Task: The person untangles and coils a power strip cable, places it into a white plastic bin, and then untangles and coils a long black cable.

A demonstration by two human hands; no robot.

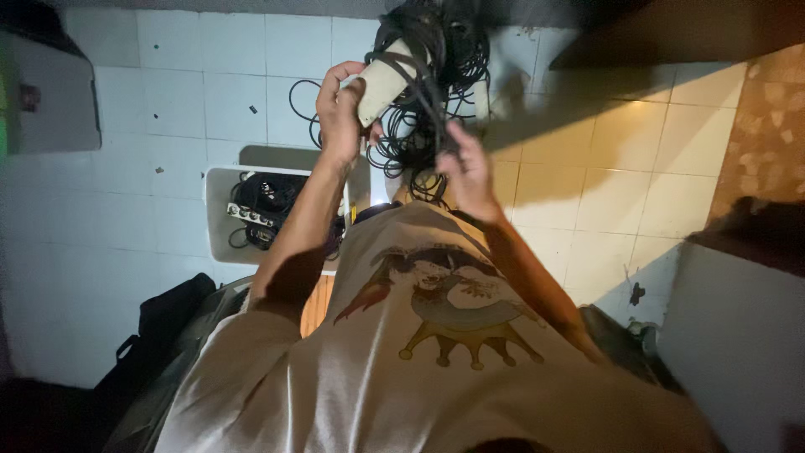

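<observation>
Fingers of the left hand [340, 109] clench a white power strip [381, 84]; the right hand [465, 172] grips its tangled black cables [419, 126] above a white tray [220, 218].

White tiled floor [168, 101], dim, with warm light at right.

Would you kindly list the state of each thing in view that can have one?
left hand: closed around the white power strip.
right hand: fingers gripping black cable strands.
white power strip: held up, tilted, wrapped in cables.
black cables: tangled, hanging in loops.
white bin: open, on the tiled floor, holding cables and another strip.
black bag: lying on the floor.
</observation>
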